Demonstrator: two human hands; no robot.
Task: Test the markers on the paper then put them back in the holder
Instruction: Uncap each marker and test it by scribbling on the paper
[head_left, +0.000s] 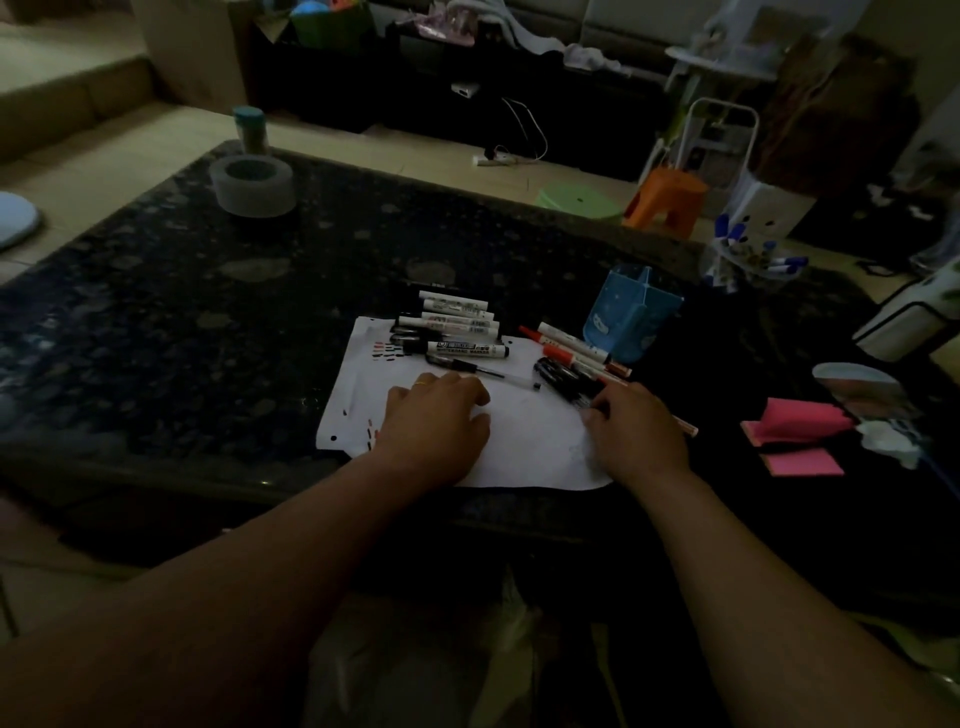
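One dark speckled stone table (156, 312) fills my remote feed. A white paper sheet (530, 441) lies at its near edge. The left hand (436, 421) rests flat on the sheet, holding nothing. The right hand (636, 431) covers dark pens (566, 382) at the sheet's right edge; I cannot tell its hold. A blue plastic holder (631, 317) stands just beyond, and white-barrelled markers (462, 325) line the paper's far edge.
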